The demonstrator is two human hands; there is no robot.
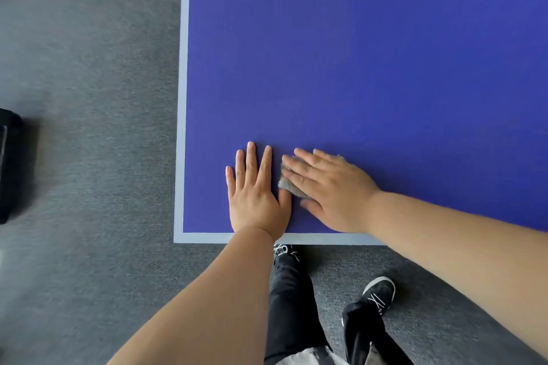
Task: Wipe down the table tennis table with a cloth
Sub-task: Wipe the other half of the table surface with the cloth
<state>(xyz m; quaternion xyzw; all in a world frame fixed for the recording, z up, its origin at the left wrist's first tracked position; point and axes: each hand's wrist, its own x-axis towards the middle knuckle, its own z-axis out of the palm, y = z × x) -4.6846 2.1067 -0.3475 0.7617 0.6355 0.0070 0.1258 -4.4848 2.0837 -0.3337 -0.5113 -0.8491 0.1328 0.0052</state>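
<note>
The grey cloth (289,185) is pinned flat to the blue desk (355,68) under the right grip (329,190), whose fingers are laid out straight and pressed down on it, not curled round it. The left grip (256,192) is planted just beside it, palm down on bare surface, fingers straight and slightly fanned; nothing is held by it. Both are placed near the desk's near left corner.

Since the cloth is kept only by downward pressure, it could be left behind or bunched up on a fast stroke, and a patch would then be rubbed by bare skin. A leftward stroke would probably be blocked by the left thumb, which lies against the cloth's edge (touching or a hair apart cannot be told). A stroke carried towards the near edge could see the cloth pushed over the white border line (181,127) and dropped to the floor. Fresh marks may also be left by the bracing palm.

The desk top is seen as matte, even blue, with no visible dust or spills. Grey carpet (89,68) is laid around it; a blurred dark object (12,169) is seen at the far left, and dark trousers (292,290) and a black shoe (381,293) below the edge.
</note>
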